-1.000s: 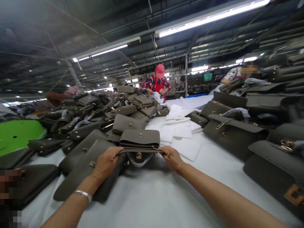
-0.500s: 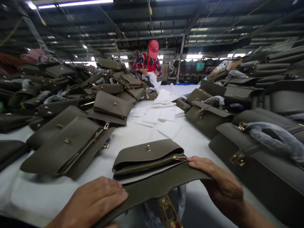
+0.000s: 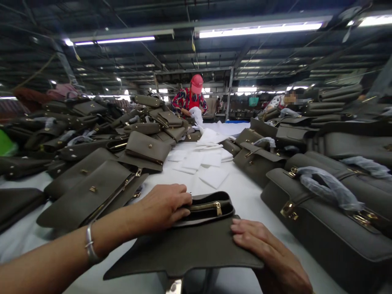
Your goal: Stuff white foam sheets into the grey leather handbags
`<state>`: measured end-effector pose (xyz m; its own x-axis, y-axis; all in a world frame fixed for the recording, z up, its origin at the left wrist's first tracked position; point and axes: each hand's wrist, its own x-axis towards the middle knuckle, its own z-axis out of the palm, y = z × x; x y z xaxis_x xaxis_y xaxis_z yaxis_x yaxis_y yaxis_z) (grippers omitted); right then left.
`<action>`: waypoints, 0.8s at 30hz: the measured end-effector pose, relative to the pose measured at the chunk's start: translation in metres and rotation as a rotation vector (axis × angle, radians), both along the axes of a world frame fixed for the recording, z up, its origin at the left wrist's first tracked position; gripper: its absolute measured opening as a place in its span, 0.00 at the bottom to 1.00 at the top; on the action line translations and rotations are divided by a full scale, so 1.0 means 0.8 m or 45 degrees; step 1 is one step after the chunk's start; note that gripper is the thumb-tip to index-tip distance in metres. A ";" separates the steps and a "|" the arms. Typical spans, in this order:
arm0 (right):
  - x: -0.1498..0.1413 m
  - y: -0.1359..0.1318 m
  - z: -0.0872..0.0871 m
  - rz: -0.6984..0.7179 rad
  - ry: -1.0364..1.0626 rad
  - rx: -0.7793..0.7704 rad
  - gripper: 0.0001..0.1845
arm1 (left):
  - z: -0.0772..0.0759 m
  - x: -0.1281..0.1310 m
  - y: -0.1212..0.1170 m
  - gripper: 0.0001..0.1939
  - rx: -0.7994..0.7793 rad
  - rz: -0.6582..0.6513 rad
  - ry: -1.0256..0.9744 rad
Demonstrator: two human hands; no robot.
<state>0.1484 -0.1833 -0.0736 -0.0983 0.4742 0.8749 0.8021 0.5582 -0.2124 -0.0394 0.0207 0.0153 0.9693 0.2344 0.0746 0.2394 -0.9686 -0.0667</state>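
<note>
My left hand pinched the bag rim, apparently for access; right hand steadied the flap, fingers together, grip unclear.

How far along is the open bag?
Done: the nearest bag is open, its flap folded back toward the wearer.
In hand: the left hand is at the opening beside the zip; the right hand is on the flap's edge.
Left, probably: closing that flap. The white sheets ahead lie outside it; whether one goes in, or is already inside, I can't tell.
</note>
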 end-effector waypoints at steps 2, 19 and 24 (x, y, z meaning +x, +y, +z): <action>0.002 -0.013 0.007 -0.107 -0.004 0.010 0.16 | 0.004 0.014 0.004 0.07 0.119 -0.075 0.077; 0.058 0.012 -0.070 0.012 0.015 0.049 0.08 | 0.000 0.169 -0.022 0.13 0.260 -0.638 0.240; 0.066 0.016 -0.064 -0.013 -0.018 0.010 0.06 | -0.013 0.195 -0.025 0.05 0.538 -0.803 0.071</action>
<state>0.2012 -0.1704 -0.1248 -0.1063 0.4682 0.8772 0.8106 0.5517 -0.1963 0.1165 0.0008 0.0046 0.9152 -0.4026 -0.0178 -0.3654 -0.8104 -0.4579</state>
